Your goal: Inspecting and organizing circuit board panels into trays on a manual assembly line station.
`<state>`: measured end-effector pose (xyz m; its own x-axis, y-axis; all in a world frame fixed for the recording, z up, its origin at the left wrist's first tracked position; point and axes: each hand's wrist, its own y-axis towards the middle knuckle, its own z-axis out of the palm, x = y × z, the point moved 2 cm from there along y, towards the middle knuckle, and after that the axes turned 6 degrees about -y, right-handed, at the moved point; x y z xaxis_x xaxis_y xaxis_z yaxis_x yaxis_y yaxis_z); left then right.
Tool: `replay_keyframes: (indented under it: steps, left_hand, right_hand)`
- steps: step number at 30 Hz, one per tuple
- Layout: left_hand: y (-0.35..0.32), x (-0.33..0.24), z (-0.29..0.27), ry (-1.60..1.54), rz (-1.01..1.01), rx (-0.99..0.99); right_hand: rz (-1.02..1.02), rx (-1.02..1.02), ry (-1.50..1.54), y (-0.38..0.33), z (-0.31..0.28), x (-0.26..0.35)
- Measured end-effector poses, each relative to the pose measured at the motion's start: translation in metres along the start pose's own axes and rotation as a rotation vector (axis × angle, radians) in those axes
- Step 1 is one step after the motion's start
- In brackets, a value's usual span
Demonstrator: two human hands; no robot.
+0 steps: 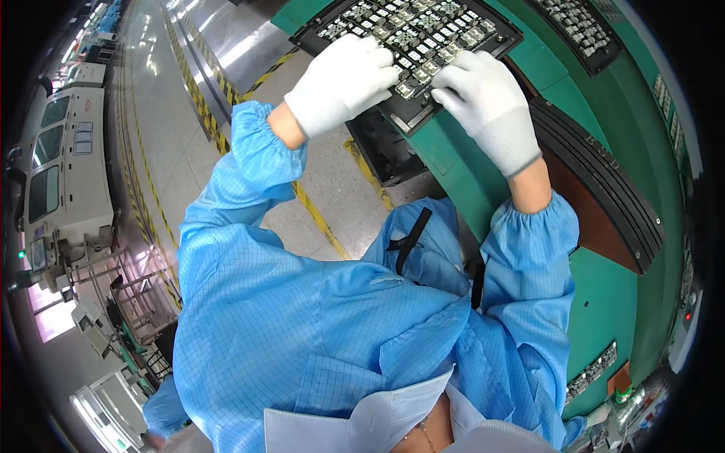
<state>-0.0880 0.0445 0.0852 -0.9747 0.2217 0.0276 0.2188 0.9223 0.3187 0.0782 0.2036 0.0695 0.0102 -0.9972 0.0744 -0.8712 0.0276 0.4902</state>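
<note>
A black tray [414, 115] carries rows of small circuit boards [425, 39] with silver parts on the work surface in front of me. My left hand [343, 84], in a white knitted glove, reaches over the tray's left near side. Its fingers are curled in at the edge of the boards. From the other side comes my right hand [485, 102], gloved the same way, with thumb and fingers bent together close to the nearest boards. A narrow gap with boards lies between the two hands. The fingertips hide whatever they may be gripping.
Right of my right hand lies a long black ridged strip [596, 177] on the green bench [604, 302]. A second tray of boards [578, 30] stands at the far right. A black bin [385, 151] sits below the tray. White machines [68, 158] line the left, past yellow-black floor tape.
</note>
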Motion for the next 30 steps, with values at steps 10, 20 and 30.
replay_keyframes:
  steps: [10,20,30]
  left_hand:
    - [-0.018,0.006,0.012,0.15,0.007,-0.093]
    - [-0.013,0.015,0.019,0.152,0.102,-0.236]
    - [0.009,0.037,0.013,0.131,0.411,-0.07]
  right_hand:
    - [-0.088,0.279,-0.247,0.043,0.021,0.03]
    - [0.136,0.259,-0.225,0.024,0.023,0.035]
    - [0.285,0.204,-0.04,0.008,0.014,0.025]
